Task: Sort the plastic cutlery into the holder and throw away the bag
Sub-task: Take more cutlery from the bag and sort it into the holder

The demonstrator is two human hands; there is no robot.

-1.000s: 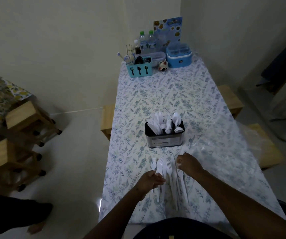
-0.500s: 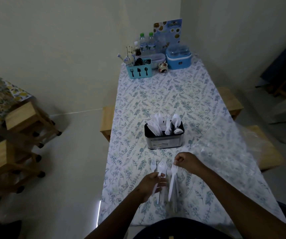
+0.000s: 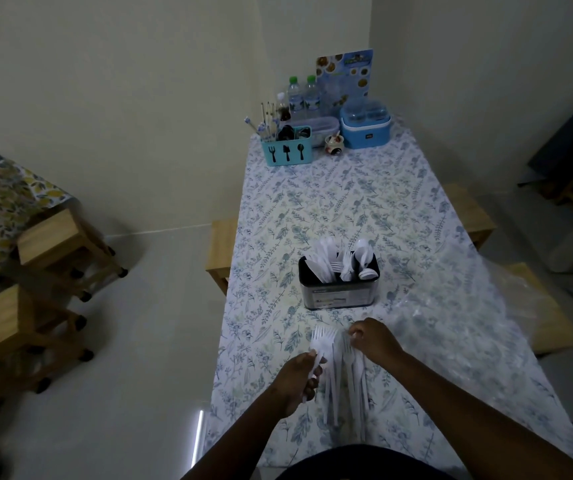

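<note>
Head view: two hands work on white plastic cutlery at the lower centre of the frame.
The left hand (image 3: 298, 377) curls its fingers round the handles of a few forks (image 3: 324, 337), tines pointing to the top of the frame. Just to its right, the right hand (image 3: 372, 341) pinches the top of the loose cutlery (image 3: 355, 374) lying on the table (image 3: 340, 202). The holder (image 3: 338, 294), already stocked, stands just above the hands. The clear bag (image 3: 458, 306) lies flat at the right.
</note>
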